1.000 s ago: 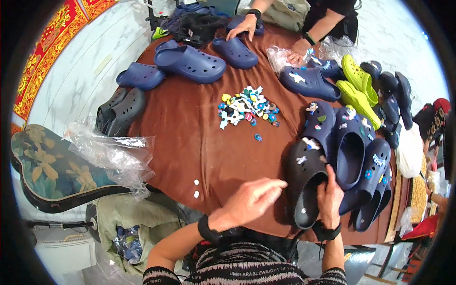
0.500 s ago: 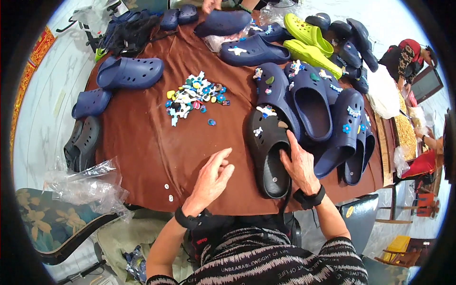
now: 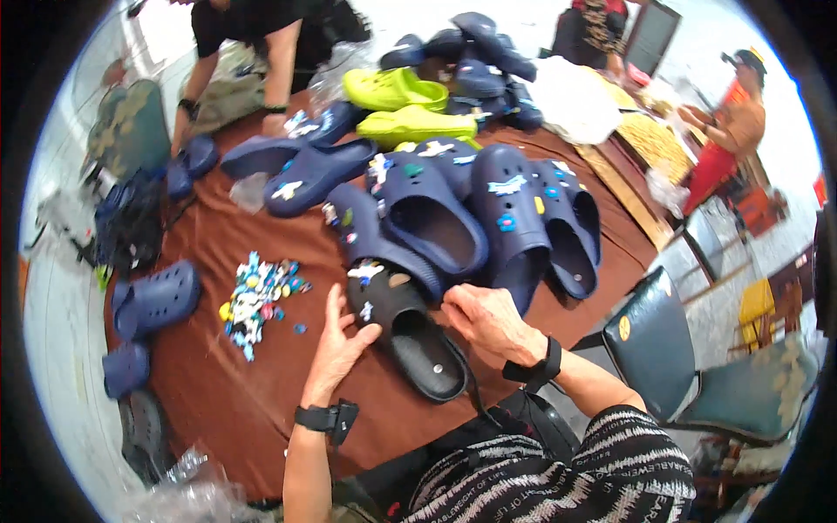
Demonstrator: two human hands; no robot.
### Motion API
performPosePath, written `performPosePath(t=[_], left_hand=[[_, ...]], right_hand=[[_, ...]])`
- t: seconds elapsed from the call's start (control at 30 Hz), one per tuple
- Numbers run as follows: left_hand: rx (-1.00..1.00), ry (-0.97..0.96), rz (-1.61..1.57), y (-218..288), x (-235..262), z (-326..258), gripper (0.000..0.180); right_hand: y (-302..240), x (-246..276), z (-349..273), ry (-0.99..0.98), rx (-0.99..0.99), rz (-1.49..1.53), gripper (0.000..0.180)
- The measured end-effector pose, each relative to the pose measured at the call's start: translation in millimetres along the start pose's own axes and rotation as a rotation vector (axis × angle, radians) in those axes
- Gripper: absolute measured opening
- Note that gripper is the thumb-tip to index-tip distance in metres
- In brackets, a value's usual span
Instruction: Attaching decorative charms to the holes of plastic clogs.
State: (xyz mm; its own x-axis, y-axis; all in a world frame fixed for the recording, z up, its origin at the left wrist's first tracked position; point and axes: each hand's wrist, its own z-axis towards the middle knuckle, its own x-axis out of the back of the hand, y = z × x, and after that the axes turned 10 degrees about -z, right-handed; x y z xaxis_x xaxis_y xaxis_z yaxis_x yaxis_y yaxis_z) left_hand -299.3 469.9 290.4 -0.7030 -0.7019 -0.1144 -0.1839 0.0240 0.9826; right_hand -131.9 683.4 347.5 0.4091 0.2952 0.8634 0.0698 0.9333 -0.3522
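Looks like the charm-fitting step on the black clog (image 3: 410,327) lying at the near edge of the brown worktop (image 3: 218,410) — left hand (image 3: 336,344) steadies its toe with open fingers, right hand (image 3: 488,318) curls loosely, holding nothing, at its far side — so next probably means grabbing a piece from the charm pile (image 3: 257,301).

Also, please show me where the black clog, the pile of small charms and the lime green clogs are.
black clog (image 3: 417,342), head view, on its inner footbed.
pile of small charms (image 3: 257,295), head view, on the pile's middle.
lime green clogs (image 3: 394,88), head view, on the farther clog's top.
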Motion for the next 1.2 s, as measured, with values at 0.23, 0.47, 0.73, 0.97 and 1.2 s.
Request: performPosePath(t=[0.23,0.47,0.73,0.97,1.2], left_hand=[[0.130,-0.010,-0.050,5.0,-1.8,21.9,0.104],[0.026,-0.001,-0.128,4.9,-33.6,38.3,0.106],[0.003,-0.063,-0.141,-10.1,-43.5,63.9,0.107],[-0.197,-0.037,0.256,-14.1,-59.7,70.9,0.109],[-0.120,-0.002,0.217,-24.0,-89.2,58.6,0.108]], right_hand=[[83.9,56.6,-84.6,0.408,-0.387,-0.439,0.050],[198.0,62.0,-77.9,0.148,-0.841,-0.238,0.085],[265.9,56.2,-69.4,0.236,-0.640,-0.201,0.053],[278.6,59.9,-57.7,0.216,-0.603,-0.248,0.053],[307.5,81.1,-58.6,-0.026,-0.636,-0.688,0.059]])
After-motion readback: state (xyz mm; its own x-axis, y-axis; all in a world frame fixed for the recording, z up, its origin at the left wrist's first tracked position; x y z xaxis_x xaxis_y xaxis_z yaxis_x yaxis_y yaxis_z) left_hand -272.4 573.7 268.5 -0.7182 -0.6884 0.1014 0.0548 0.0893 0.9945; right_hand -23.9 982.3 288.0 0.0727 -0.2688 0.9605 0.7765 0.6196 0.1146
